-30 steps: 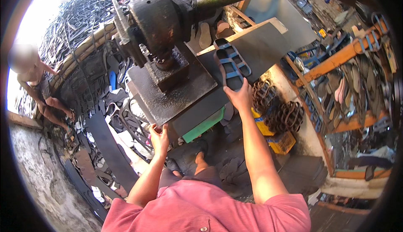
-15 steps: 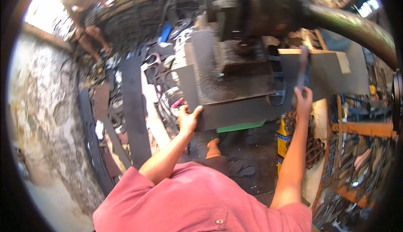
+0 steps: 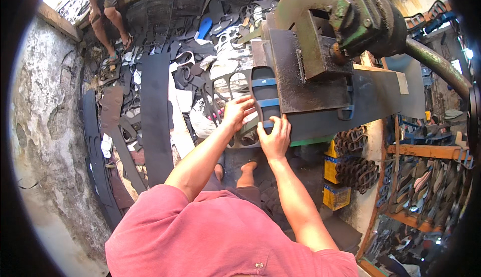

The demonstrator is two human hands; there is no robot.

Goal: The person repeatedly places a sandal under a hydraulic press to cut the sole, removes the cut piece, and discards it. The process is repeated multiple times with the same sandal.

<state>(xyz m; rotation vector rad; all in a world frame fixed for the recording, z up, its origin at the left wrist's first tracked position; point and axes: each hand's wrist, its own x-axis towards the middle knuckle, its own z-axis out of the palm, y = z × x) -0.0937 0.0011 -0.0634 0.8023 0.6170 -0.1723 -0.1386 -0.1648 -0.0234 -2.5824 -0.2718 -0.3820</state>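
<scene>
At the far left rises a wall of mottled, flaking plaster. Beyond it, at the top, are a co-worker's bare legs. Next come a dull brown strip and a long, smooth black strip, then a tangled heap of scraps, thin, flat and curved, mostly black and white with one bright blue piece.

My left hand has its fingers half bent over a dark sheet with rounded holes, fingertips by the left rim of a sole-shaped frame; I cannot tell whether it grips anything. The frame has a narrow dark rim and blue crossbars and lies just left of the press plate. My right hand grasps its near end, thumb on one side, fingers on the other.

The press plate is blackened, grainy metal under a greenish, greasy press head. A matte charcoal sheet runs out beneath it, with a second frame partly under its right edge. Further right are yellow crates, bunches of brown looped rims and a wooden rack of soles.

Half a second ago, my right hand held the frame right of the plate; now the frame is on its left.
</scene>
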